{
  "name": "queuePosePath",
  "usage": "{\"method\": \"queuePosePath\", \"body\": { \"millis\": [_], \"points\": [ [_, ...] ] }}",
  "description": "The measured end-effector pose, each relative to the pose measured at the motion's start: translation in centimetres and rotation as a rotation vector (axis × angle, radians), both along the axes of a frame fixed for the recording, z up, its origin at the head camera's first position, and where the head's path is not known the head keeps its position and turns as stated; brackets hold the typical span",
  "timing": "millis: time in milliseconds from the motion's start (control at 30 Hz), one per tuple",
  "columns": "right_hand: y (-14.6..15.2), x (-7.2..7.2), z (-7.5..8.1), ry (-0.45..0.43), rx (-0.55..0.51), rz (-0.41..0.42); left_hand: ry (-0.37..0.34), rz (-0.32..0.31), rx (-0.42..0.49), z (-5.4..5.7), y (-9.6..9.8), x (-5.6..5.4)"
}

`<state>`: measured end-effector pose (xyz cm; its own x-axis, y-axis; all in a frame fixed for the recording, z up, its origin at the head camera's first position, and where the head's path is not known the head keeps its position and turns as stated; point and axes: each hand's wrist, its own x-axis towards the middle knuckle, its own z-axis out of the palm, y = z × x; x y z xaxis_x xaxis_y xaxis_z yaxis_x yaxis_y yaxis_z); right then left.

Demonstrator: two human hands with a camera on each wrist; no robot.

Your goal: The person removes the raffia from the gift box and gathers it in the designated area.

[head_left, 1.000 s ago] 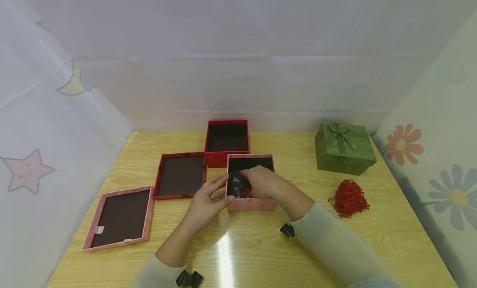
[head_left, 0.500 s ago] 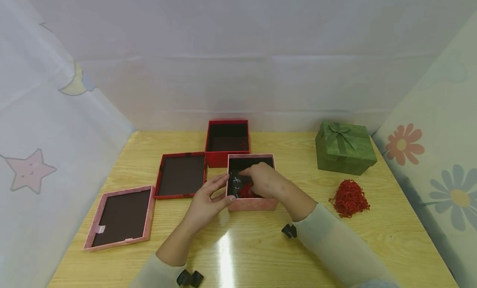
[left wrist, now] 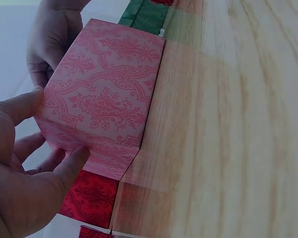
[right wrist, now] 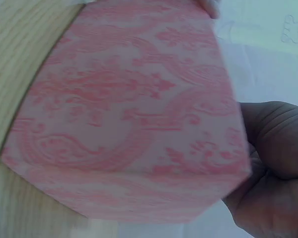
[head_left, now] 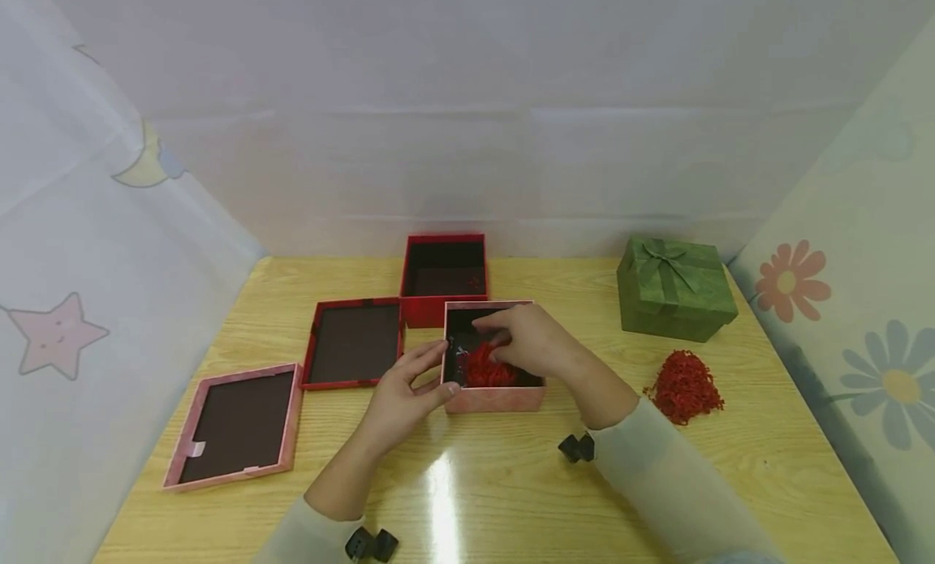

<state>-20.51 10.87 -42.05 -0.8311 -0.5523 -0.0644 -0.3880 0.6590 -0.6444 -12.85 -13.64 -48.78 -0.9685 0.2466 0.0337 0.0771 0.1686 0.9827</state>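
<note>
Inside the pink box (head_left: pixel 497 399), we saw the right hand (head_left: pixel 539 337) with its index finger stretched out and its thumb and other fingers bent down at the red shreds (head_left: pixel 486 371); with the box's wall blocking the right wrist view, we could not tell whether they pinched any. The left hand (head_left: pixel 409 402) lay at the near left corner, fingers spread along the side wall and thumb at the near rim, presumably to keep the box from sliding. The box stood mouth up right before the person, likely so that both hands reached it with ease. Just behind it stood the red box (head_left: pixel 424 311), also uncovered. On the left, the red lid (head_left: pixel 355 345) and, nearer the person, the pink lid (head_left: pixel 241 426) lay inside up, set apart, we judged, to free the working space. On the right, a heap (head_left: pixel 685 389) of similar shreds sat on the table (head_left: pixel 511 499), handy for the right hand, and behind it stood the green box (head_left: pixel 679 296), covered, its bow (head_left: pixel 665 260) on top.
</note>
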Motion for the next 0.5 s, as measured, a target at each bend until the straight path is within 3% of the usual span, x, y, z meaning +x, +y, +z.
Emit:
{"method": "queuePosePath", "body": {
  "millis": [500],
  "points": [
    [2.2, 0.9, 3.0, -0.033, -0.156, -0.016, -0.014, -0.024, 0.042, -0.2, -0.1, 0.0]
  ]
}}
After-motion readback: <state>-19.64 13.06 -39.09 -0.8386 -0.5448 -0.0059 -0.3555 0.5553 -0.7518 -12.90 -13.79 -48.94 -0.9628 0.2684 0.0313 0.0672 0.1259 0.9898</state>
